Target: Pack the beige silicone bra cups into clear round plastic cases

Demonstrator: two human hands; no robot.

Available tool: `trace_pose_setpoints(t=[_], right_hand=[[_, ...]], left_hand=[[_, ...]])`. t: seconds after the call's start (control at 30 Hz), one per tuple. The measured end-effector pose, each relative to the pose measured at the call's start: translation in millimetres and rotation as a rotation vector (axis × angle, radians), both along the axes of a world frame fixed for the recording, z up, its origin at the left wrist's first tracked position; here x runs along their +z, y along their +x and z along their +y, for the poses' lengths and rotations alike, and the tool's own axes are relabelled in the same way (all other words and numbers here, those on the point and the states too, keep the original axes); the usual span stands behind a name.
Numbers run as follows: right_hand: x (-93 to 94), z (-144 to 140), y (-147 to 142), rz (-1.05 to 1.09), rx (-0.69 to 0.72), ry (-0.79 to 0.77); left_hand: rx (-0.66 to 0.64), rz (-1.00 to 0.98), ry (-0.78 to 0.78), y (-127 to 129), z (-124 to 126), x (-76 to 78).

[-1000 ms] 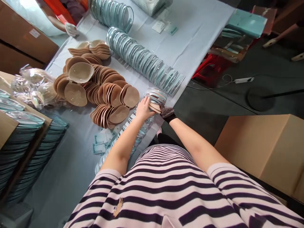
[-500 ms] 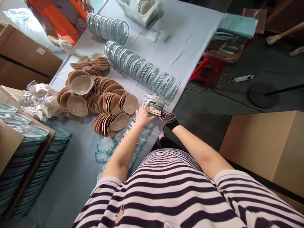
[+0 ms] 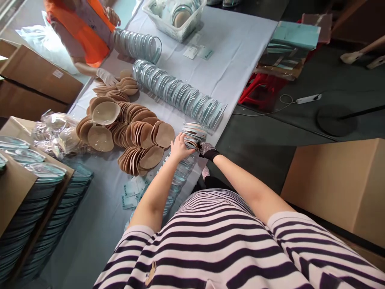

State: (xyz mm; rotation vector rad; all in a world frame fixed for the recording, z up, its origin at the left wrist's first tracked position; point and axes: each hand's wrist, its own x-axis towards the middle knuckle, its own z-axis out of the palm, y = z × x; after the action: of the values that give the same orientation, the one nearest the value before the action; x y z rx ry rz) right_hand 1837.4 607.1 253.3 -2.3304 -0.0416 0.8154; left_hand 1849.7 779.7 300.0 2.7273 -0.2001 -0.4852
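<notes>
A short stack of clear plastic shells (image 3: 195,127) with tan layers inside stands at the near table edge, between my two hands. My bare left hand (image 3: 180,147) grips its left side, fingers bent over the rim. At the near right side, my right hand (image 3: 208,151), in a dark dotted glove, has its fingers closed on the edge of the nearest shell. A tan cup pad (image 3: 191,144) shows in that shell, partly hidden by my fingers. Left of my left hand lie rows of tan cup pads (image 3: 164,135). Under my left forearm runs a row of clear shells (image 3: 178,176).
A long row of nested clear shells (image 3: 177,91) crosses the table beyond my hands. A white basket (image 3: 180,34) stands at the far side. Boxes of shells (image 3: 42,208) are at left, a carton (image 3: 333,176) at right. A co-worker's gloved hand (image 3: 106,76) is by the far pads.
My right hand has shifted slightly left against the stack, and the nearest shell's edge looks more tilted. The co-worker's gloved hand has moved onto the far tan pads. The view has shifted slightly.
</notes>
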Motion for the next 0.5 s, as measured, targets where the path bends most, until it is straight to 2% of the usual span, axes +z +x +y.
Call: trace_pose_setpoints(t=[0.1,0.17,0.4,0.5], right_hand=[[0.3,-8,-6,0.169,-0.021,0.216],[-1.2,-10,-12,0.199,-0.047,0.278],[-3.1,2,-19,0.024,-0.213,0.129],[2.9,7,-11,0.038,-0.179,0.072]], left_hand=[[-0.014,0.014,-0.03,1,3,1.2],[-0.022,0.021,-0.04,2,4,1.6],[-0.045,0.043,-0.028,3,7,-1.0],[-0.048,0.022,-0.036,2,9,-3.8]])
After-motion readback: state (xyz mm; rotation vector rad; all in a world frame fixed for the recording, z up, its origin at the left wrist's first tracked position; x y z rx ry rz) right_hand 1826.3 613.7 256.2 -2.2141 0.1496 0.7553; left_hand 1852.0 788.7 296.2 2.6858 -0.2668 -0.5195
